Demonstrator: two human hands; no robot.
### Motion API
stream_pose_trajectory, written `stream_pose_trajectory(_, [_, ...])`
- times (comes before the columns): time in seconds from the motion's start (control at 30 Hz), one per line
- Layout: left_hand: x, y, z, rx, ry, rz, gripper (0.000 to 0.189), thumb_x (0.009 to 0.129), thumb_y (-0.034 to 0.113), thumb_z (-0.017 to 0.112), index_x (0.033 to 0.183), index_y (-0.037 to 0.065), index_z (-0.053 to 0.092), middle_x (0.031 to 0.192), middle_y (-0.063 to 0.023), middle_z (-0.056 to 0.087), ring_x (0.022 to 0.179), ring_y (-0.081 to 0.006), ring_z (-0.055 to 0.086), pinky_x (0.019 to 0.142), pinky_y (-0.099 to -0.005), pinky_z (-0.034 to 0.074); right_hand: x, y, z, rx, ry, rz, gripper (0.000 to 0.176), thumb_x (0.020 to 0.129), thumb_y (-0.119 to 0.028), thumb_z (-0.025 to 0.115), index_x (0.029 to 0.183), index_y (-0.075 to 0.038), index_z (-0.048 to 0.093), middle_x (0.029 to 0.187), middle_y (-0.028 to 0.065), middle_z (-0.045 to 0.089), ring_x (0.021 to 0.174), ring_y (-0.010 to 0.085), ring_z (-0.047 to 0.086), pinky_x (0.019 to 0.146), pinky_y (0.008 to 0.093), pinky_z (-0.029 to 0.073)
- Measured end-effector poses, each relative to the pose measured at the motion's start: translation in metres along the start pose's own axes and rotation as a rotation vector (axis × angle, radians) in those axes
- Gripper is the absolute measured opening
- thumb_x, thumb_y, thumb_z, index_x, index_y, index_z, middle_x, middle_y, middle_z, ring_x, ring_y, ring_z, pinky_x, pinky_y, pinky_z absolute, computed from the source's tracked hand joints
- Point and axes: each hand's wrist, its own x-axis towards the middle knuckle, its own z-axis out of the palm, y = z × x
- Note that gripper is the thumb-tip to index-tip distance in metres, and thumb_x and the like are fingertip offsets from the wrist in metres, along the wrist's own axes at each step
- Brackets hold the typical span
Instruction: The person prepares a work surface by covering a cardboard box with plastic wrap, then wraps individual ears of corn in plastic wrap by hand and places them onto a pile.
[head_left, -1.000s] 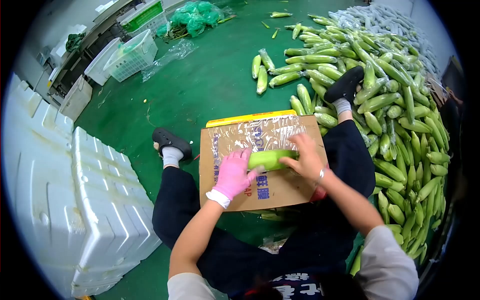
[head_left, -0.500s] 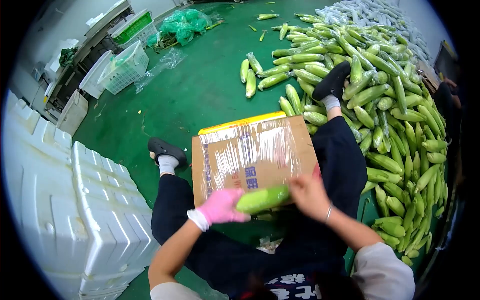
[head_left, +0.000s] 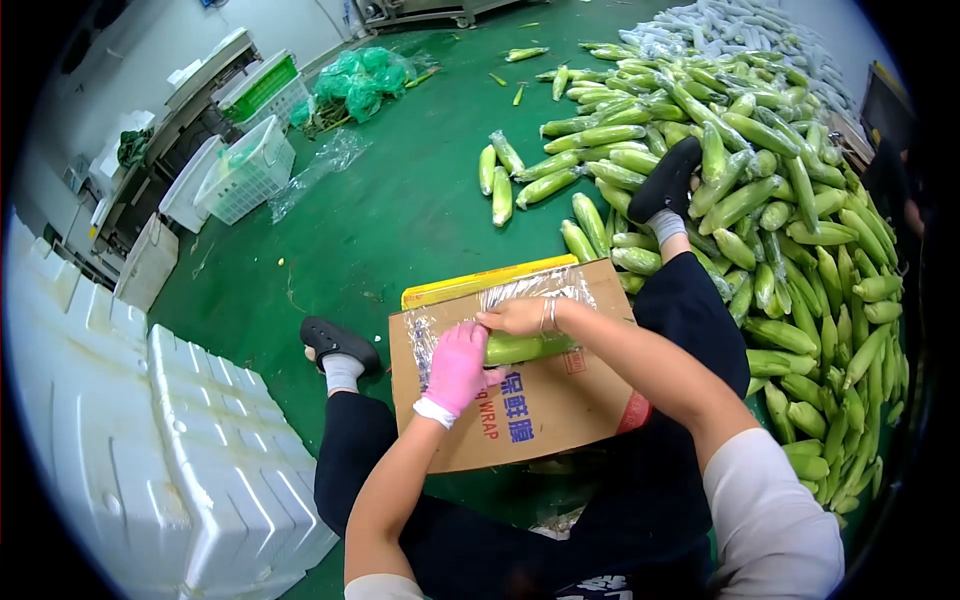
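Currently left hand (head_left: 458, 365) grips the corn (head_left: 528, 347) on the box (head_left: 560, 410), right hand (head_left: 515, 317) pinches film (head_left: 520, 288) over it; uneven pull may tear or bunch the film.

Stacked white foam crates (head_left: 130, 430) wall off my left, near my leg. On my right a heaped pile of green corn cobs (head_left: 800, 250) in husks crowds against my leg and foot. Ahead, past the brown cardboard cling-wrap box (head_left: 560, 410) on my lap, the green painted floor (head_left: 400, 210) lies clear up to the white plastic mesh baskets (head_left: 245, 170). On the box top, one green cob (head_left: 525, 347) fills the gap between my pink-gloved left hand (head_left: 458, 368) and bare right hand (head_left: 515, 317).
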Motion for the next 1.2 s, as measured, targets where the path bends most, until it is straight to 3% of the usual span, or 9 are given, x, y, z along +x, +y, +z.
stream_pose_trajectory(0.17, [-0.024, 0.036, 0.000, -0.469, -0.119, -0.032, 0.061, 0.082, 0.041, 0.076, 0.122, -0.002, 0.058, 0.102, -0.0191, 0.069, 0.085, -0.0343, 0.068, 0.080, -0.0426, 0.055, -0.035, -0.006, 0.007, -0.200, -0.339, 0.059, 0.069, 0.104, -0.056, 0.030, 0.132, 0.001, 0.057, 0.140, 0.0233, 0.054, 0.133, 0.0336, 0.048, 0.113, 0.0407, 0.035])
stream_pose_trajectory(0.23, [-0.040, 0.060, -0.026, -0.813, -0.430, -0.266, 0.059, 0.087, 0.043, 0.072, 0.123, -0.002, 0.059, 0.104, -0.0166, 0.070, 0.088, -0.0233, 0.069, 0.077, -0.0365, 0.055, -0.053, 0.019, 0.036, -0.462, -0.326, -0.331, 0.072, 0.103, -0.057, 0.032, 0.145, 0.000, 0.043, 0.155, 0.0214, 0.036, 0.144, 0.0353, 0.032, 0.118, 0.0457, 0.025])
stream_pose_trajectory(0.3, [-0.059, 0.089, -0.058, -0.893, -0.873, -0.639, 0.056, 0.093, 0.044, 0.066, 0.125, -0.002, 0.058, 0.100, -0.0108, 0.068, 0.087, -0.0138, 0.065, 0.075, -0.0299, 0.053, -0.087, 0.005, 0.046, -0.552, -0.209, -0.163, 0.079, 0.099, -0.061, 0.032, 0.155, -0.005, 0.026, 0.165, 0.0171, 0.014, 0.152, 0.0339, 0.015, 0.121, 0.0506, 0.015])
stream_pose_trajectory(0.57, [-0.259, 0.150, -0.020, -1.335, -1.197, -0.997, 0.041, 0.095, 0.029, 0.063, 0.123, -0.001, 0.060, 0.091, -0.0047, 0.064, 0.078, -0.0119, 0.058, 0.073, -0.0255, 0.049, -0.123, 0.043, 0.087, -0.579, 0.386, -0.488, 0.066, 0.095, -0.047, 0.055, 0.144, -0.004, 0.045, 0.155, 0.0166, 0.036, 0.144, 0.0325, 0.033, 0.116, 0.0489, 0.026])
stream_pose_trajectory(0.7, [-0.210, 0.148, -0.081, -1.386, -0.628, -0.952, 0.033, 0.084, 0.008, 0.068, 0.116, 0.000, 0.062, 0.078, -0.0016, 0.061, 0.065, -0.0129, 0.057, 0.057, -0.0259, 0.047, -0.229, 0.032, 0.133, 0.053, 0.429, -0.398, 0.037, 0.097, -0.041, 0.059, 0.109, -0.007, 0.068, 0.128, 0.0137, 0.061, 0.122, 0.0311, 0.054, 0.101, 0.0468, 0.039])
stream_pose_trajectory(0.77, [-0.155, 0.143, -0.093, -0.970, -0.291, -0.352, 0.037, 0.078, 0.002, 0.071, 0.114, 0.000, 0.063, 0.082, -0.0030, 0.062, 0.073, -0.0176, 0.061, 0.068, -0.0294, 0.052, -0.280, 0.027, 0.144, 0.560, 0.515, -0.166, 0.039, 0.095, -0.044, 0.064, 0.102, -0.007, 0.071, 0.080, 0.0083, 0.069, 0.068, 0.0208, 0.066, 0.063, 0.0344, 0.053])
stream_pose_trajectory(0.97, [-0.007, 0.217, -0.037, -1.643, 0.181, -0.613, 0.037, 0.094, 0.017, 0.060, 0.128, 0.004, 0.056, 0.101, -0.0067, 0.063, 0.088, -0.0155, 0.063, 0.077, -0.0263, 0.050, -0.342, -0.034, 0.157, 1.166, 0.008, 0.097, 0.040, 0.088, -0.026, 0.075, 0.116, -0.005, 0.056, 0.088, 0.0036, 0.068, 0.056, 0.0103, 0.063, 0.041, 0.0244, 0.046])
stream_pose_trajectory(1.07, [0.068, 0.260, 0.017, -1.640, -0.024, -0.313, 0.042, 0.096, 0.017, 0.058, 0.134, 0.001, 0.050, 0.120, -0.0105, 0.061, 0.106, -0.0195, 0.061, 0.091, -0.0295, 0.048, -0.307, -0.005, 0.058, 1.157, 0.857, 0.187, 0.034, 0.082, -0.012, 0.072, 0.112, -0.005, 0.057, 0.076, 0.0004, 0.063, 0.049, 0.0101, 0.053, 0.042, 0.0283, 0.042])
stream_pose_trajectory(1.2, [0.151, 0.253, 0.025, -1.389, 0.027, -0.124, 0.047, 0.100, 0.021, 0.056, 0.138, -0.006, 0.046, 0.130, -0.0161, 0.059, 0.118, -0.0223, 0.057, 0.103, -0.0337, 0.044, -0.270, 0.103, -0.144, 0.952, 1.303, 0.236, 0.046, 0.072, -0.019, 0.078, 0.107, 0.001, 0.057, 0.086, 0.0112, 0.065, 0.065, 0.0183, 0.059, 0.054, 0.0324, 0.048])
